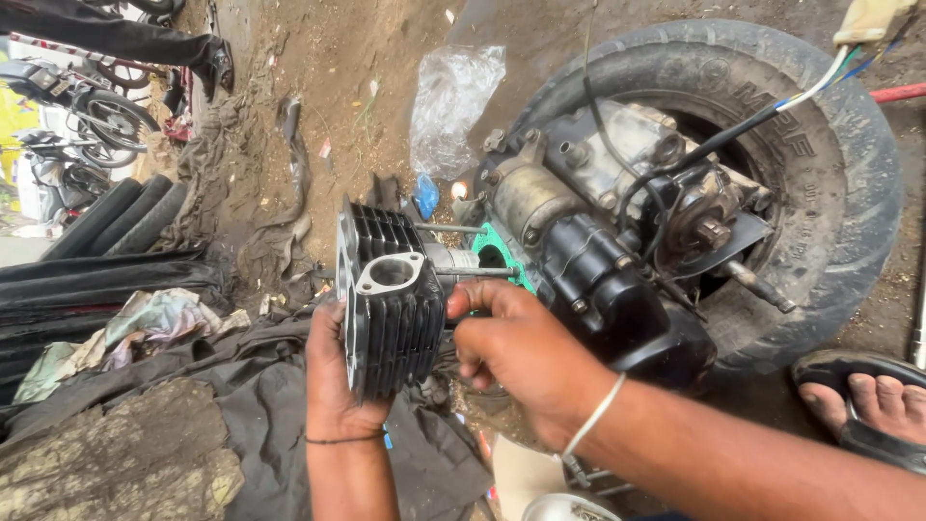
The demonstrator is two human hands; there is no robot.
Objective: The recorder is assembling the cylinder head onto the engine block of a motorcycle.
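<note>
Both our forearms come up from the bottom edge, and our two hands close on one black finned engine cylinder (389, 314), which we take as our landmark. Our left hand (333, 386) cups the cylinder from its near left side, palm flat on the fins, fingers wrapped behind it out of sight; one thin dark thread circles that wrist. Our right hand (511, 347) grips the cylinder's right side, fingers curled and pressed together against the fins, thumb on top near the edge; one silver bangle (593, 417) sits on that wrist.

On the cylinder's upper face we count one oval flange (391, 275) with one round port. Right of the cylinder, two bare studs (463, 251) run from it toward one green gasket (502, 253), which lies against the engine crankcase (598, 251). We cannot tell whether further studs are hidden behind the cylinder. The crankcase rests inside one worn tyre (830, 183), far right of the cylinder.

Above the cylinder lies one crumpled clear plastic bag (451, 101) on the dirt. Left of the cylinder we see one heap of dark cloth (174, 386) and, farther up left, parked motorcycles (82, 116), too crowded to count. Low and far right of the cylinder, one sandalled foot (868, 400) shows.
</note>
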